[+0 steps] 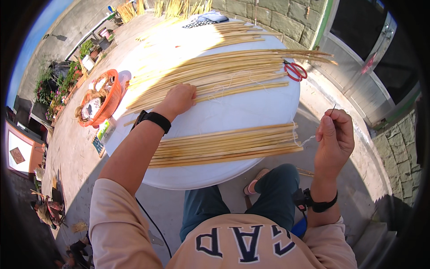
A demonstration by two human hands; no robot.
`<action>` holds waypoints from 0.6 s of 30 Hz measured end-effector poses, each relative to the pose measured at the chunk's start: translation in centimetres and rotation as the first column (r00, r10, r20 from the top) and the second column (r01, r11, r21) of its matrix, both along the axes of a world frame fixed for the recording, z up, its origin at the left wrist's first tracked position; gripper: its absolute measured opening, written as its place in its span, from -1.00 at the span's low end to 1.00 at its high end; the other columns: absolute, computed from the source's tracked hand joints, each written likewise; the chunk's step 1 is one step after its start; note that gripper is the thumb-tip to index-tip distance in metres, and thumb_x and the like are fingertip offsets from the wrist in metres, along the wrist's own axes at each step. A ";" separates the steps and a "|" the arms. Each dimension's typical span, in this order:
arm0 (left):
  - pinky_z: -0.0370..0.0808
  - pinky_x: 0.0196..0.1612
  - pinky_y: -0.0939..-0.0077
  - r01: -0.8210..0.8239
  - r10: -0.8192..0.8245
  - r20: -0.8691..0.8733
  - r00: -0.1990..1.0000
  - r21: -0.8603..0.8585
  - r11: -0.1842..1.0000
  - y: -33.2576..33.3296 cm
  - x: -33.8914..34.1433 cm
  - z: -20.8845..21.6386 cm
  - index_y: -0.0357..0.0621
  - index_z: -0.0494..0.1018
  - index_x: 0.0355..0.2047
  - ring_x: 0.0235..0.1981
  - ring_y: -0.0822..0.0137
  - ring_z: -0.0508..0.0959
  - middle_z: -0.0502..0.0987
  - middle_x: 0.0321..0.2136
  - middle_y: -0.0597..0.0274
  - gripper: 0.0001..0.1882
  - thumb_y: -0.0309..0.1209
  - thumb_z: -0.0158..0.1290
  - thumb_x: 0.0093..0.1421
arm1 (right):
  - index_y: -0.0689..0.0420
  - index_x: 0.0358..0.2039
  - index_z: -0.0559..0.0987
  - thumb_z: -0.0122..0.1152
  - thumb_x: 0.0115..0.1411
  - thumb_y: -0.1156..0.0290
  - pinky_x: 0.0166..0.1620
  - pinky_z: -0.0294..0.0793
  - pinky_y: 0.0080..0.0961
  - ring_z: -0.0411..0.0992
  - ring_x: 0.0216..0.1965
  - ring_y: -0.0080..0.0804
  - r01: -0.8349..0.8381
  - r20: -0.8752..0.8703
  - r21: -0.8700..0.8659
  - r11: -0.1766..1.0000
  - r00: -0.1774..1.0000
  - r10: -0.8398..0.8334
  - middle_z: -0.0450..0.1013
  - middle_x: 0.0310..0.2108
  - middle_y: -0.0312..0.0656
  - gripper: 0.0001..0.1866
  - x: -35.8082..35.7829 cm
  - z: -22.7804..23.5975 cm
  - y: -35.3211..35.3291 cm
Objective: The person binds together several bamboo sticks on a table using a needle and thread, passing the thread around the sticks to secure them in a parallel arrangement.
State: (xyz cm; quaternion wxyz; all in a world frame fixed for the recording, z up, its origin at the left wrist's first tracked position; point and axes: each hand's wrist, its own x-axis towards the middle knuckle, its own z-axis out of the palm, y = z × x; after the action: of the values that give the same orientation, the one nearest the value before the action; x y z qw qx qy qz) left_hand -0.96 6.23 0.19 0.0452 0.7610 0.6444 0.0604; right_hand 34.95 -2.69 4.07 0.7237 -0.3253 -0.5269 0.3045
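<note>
My right hand [335, 134], raised past the table's right edge, pinches a thin dark needle [333, 110]. White thread [307, 141] runs between this hand and the right end of a near row of pale dried stalks [224, 144], which lie side by side. My left hand [180, 99] is closed at the near edge of a larger spread of stalks [215, 69], its fingers bent round a stalk [251, 92]; the fingertips are partly hidden. A loose loop of white thread [219, 92] lies across that spread. Red-handled scissors [295, 71] rest near its right end.
The white round table [201, 175] stands before my knees. At its far side lie more stalks [242, 33] and a folded cloth [208, 19]. An orange basket [112, 105] and small packets [105, 130] are at the left. A glazed door [363, 36] stands at the right.
</note>
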 end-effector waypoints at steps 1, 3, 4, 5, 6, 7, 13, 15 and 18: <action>0.44 -0.20 0.23 0.013 -0.012 -0.038 0.999 0.007 1.000 0.0 0.1 0.0 -0.17 0.44 -0.45 -0.25 0.03 0.50 0.54 -0.41 0.10 -0.86 -0.47 0.17 -0.02 | 0.22 -0.30 0.50 0.20 0.17 0.57 -0.53 0.26 -0.80 0.27 -0.54 -0.73 -0.001 0.004 -0.009 1.000 1.000 0.001 0.42 -0.35 -0.31 -0.91 0.0 0.0 -0.2; 0.43 -0.18 0.22 0.024 -0.023 -0.073 0.997 0.011 1.000 0.2 0.5 0.0 -0.18 0.43 -0.43 -0.23 0.00 0.49 0.53 -0.40 0.08 -0.87 -0.49 0.15 0.00 | 0.21 -0.30 0.50 0.20 0.17 0.56 -0.53 0.26 -0.80 0.27 -0.54 -0.74 -0.008 0.007 -0.019 1.000 1.000 0.009 0.42 -0.36 -0.32 -0.91 0.1 0.0 -0.3; 0.42 -0.17 0.21 0.020 -0.020 -0.073 0.997 0.006 1.000 0.0 0.5 -0.1 -0.18 0.43 -0.42 -0.23 -0.01 0.48 0.53 -0.39 0.07 -0.87 -0.49 0.14 0.01 | 0.21 -0.31 0.50 0.20 0.17 0.56 -0.53 0.26 -0.80 0.27 -0.54 -0.74 -0.003 0.009 -0.023 1.000 1.000 0.003 0.42 -0.36 -0.33 -0.91 0.3 0.0 -0.5; 0.42 -0.16 0.21 0.016 -0.016 -0.072 0.997 0.000 1.000 -0.2 0.6 -0.3 -0.18 0.43 -0.41 -0.23 -0.02 0.47 0.53 -0.37 0.05 -0.88 -0.50 0.13 0.01 | 0.21 -0.31 0.50 0.21 0.17 0.56 -0.53 0.26 -0.80 0.27 -0.54 -0.74 -0.003 0.008 -0.020 1.000 1.000 0.003 0.42 -0.36 -0.33 -0.91 0.5 0.0 -0.6; 0.42 -0.16 0.20 0.013 -0.012 -0.072 0.997 0.007 1.000 -0.4 0.7 -0.5 -0.19 0.43 -0.41 -0.23 -0.03 0.47 0.53 -0.37 0.04 -0.89 -0.51 0.11 0.03 | 0.21 -0.31 0.50 0.21 0.17 0.56 -0.53 0.25 -0.80 0.27 -0.54 -0.74 -0.001 0.004 -0.015 1.000 1.000 0.001 0.42 -0.36 -0.33 -0.91 0.6 0.0 -0.7; 0.42 -0.15 0.19 0.008 -0.007 -0.074 0.997 0.014 1.000 -0.5 0.8 -0.6 -0.19 0.42 -0.40 -0.23 -0.04 0.47 0.52 -0.36 0.03 -0.90 -0.51 0.10 0.04 | 0.21 -0.31 0.50 0.21 0.16 0.56 -0.53 0.25 -0.80 0.26 -0.54 -0.75 -0.002 -0.006 -0.013 1.000 1.000 0.002 0.41 -0.37 -0.34 -0.92 0.8 0.0 -0.8; 0.43 -0.14 0.16 0.052 -0.030 -0.168 0.985 0.133 0.990 -1.4 0.8 -0.8 -0.18 0.37 -0.30 -0.22 -0.02 0.49 0.53 -0.36 0.04 -0.88 -0.56 -0.05 0.12 | 0.20 -0.32 0.51 0.20 0.17 0.55 -0.53 0.24 -0.80 0.25 -0.55 -0.75 0.010 -0.013 -0.032 0.999 1.000 -0.011 0.42 -0.40 -0.35 -0.93 1.5 0.3 -1.5; 0.44 -0.15 0.16 0.026 0.004 -0.238 0.971 0.123 0.992 -1.8 0.9 -0.1 -0.18 0.35 -0.26 -0.23 0.00 0.52 0.54 -0.36 0.05 -0.85 -0.57 -0.10 0.14 | 0.20 -0.32 0.51 0.20 0.18 0.54 -0.53 0.23 -0.79 0.25 -0.56 -0.75 0.022 -0.009 -0.062 0.998 1.000 -0.022 0.42 -0.43 -0.36 -0.94 1.6 0.3 -1.7; 0.46 -0.16 0.18 -0.026 0.067 -0.349 0.935 0.121 0.992 -1.8 0.4 2.9 -0.17 0.34 -0.23 -0.27 0.05 0.56 0.55 -0.37 0.07 -0.83 -0.57 -0.15 0.16 | 0.19 -0.32 0.51 0.20 0.18 0.52 -0.53 0.22 -0.79 0.24 -0.57 -0.75 0.016 -0.021 -0.101 0.995 1.000 -0.019 0.42 -0.45 -0.37 -0.93 1.7 0.3 -1.7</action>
State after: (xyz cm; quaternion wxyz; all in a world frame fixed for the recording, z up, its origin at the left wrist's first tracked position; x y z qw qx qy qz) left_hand -0.55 4.47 3.10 -0.1160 0.7454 0.6553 -0.0389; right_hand 36.62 -4.36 4.37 0.7148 -0.3627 -0.5000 0.3279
